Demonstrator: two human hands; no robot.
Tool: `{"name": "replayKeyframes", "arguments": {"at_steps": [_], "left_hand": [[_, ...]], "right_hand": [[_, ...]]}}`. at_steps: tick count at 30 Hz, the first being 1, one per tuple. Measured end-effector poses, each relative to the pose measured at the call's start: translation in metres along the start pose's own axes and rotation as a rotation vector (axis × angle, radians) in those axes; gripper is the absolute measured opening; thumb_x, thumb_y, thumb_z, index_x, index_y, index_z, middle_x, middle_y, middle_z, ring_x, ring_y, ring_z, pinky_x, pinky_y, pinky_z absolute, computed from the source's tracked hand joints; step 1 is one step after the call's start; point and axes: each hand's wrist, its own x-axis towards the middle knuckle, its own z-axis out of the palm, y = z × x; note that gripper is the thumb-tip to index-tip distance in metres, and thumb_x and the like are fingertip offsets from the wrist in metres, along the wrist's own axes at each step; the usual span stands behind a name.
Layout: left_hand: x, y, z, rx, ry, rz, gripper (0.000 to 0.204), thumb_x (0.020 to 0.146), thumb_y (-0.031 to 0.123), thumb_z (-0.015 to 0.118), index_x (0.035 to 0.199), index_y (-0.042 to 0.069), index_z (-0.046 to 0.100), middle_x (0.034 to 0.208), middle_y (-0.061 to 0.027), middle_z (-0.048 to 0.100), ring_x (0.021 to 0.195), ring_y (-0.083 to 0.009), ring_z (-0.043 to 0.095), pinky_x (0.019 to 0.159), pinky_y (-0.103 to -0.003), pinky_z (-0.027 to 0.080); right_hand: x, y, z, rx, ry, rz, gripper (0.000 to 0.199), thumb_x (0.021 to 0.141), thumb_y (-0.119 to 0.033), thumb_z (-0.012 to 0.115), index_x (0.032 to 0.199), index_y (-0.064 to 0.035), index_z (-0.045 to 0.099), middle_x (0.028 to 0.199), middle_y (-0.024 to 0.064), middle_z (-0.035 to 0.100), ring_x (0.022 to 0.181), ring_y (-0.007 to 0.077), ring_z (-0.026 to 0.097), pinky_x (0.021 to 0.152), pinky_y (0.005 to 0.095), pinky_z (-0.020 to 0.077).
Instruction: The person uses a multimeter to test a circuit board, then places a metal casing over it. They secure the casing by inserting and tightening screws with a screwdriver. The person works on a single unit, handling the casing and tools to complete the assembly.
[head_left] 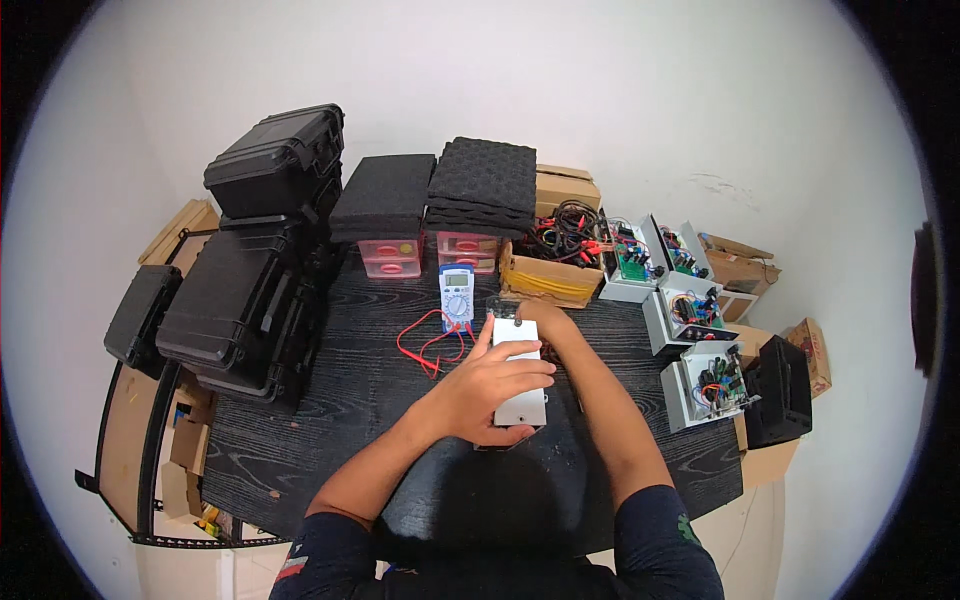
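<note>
A white metal box (519, 400) lies on the dark table in front of me, its long side running away from me. Across its top my left hand (490, 385) grips it, fingers spread over the lid and thumb toward the near end. At the box's far end is my right hand (545, 318), wrist bent inward; its fingers are mostly hidden, and what they touch cannot be made out. Just beyond and left of the box sits a blue-and-white multimeter (457, 297). Its red test leads (430, 358) lie looped on the tabletop.
Black hard cases (235, 300) are stacked at left. Foam sheets (482, 185) rest on pink drawer boxes (391, 258). A cardboard box (548, 280) holds tangled cables. Several open white enclosures with circuit boards (692, 312) line the right side, near a black case (780, 392).
</note>
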Motion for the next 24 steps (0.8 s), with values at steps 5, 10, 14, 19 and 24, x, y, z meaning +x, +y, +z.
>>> {"name": "replayKeyframes", "arguments": {"at_steps": [5, 10, 14, 19, 24], "left_hand": [[0.0, 0.001, 0.0, -0.003, 0.007, -0.003, 0.061, 0.081, 0.04, 0.081, 0.133, 0.011, 0.072, 0.145, -0.0066, 0.069, 0.148, -0.0356, 0.052, 0.123, -0.081, 0.001], [0.001, 0.002, -0.003, 0.015, -0.001, 0.004, 0.06, 0.081, 0.04, 0.081, 0.134, 0.011, 0.072, 0.145, -0.0067, 0.069, 0.148, -0.0355, 0.052, 0.124, -0.081, 0.0], [0.001, 0.0, 0.0, 0.003, -0.004, 0.004, 0.06, 0.082, 0.041, 0.081, 0.134, 0.011, 0.072, 0.145, -0.007, 0.068, 0.149, -0.0353, 0.052, 0.124, -0.08, -0.001], [0.0, 0.0, -0.002, -0.003, 0.002, 0.005, 0.061, 0.082, 0.04, 0.082, 0.133, 0.01, 0.072, 0.146, -0.0069, 0.068, 0.149, -0.0355, 0.052, 0.124, -0.08, 0.0], [0.002, 0.002, -0.001, -0.006, 0.001, 0.007, 0.061, 0.076, 0.041, 0.086, 0.13, 0.015, 0.074, 0.14, -0.0054, 0.069, 0.146, -0.0352, 0.054, 0.123, -0.081, 0.002]], "right_hand": [[0.0, -0.001, -0.002, -0.046, 0.006, -0.048, 0.023, 0.075, -0.005, 0.079, 0.097, -0.0051, 0.084, 0.103, 0.0222, 0.08, 0.099, 0.0349, 0.08, 0.086, 0.048, 0.0626], [-0.001, 0.0, -0.003, -0.08, 0.027, -0.075, 0.021, 0.076, -0.006, 0.079, 0.096, -0.0021, 0.083, 0.103, 0.0235, 0.08, 0.1, 0.0359, 0.08, 0.086, 0.0489, 0.0626], [-0.01, -0.003, -0.002, -0.071, 0.146, -0.065, 0.02, 0.08, -0.012, 0.078, 0.097, -0.003, 0.083, 0.105, 0.0245, 0.079, 0.102, 0.0374, 0.079, 0.087, 0.0504, 0.0623], [-0.042, -0.024, -0.031, -0.089, 0.249, -0.031, 0.023, 0.084, -0.019, 0.075, 0.1, -0.0053, 0.083, 0.103, 0.0234, 0.079, 0.096, 0.0407, 0.078, 0.084, 0.0523, 0.0618], [-0.088, -0.02, -0.05, 0.344, 0.664, -0.128, 0.014, 0.086, -0.008, 0.08, 0.098, -0.0033, 0.076, 0.089, 0.0154, 0.079, 0.08, 0.03, 0.078, 0.075, 0.0397, 0.0603]]}}
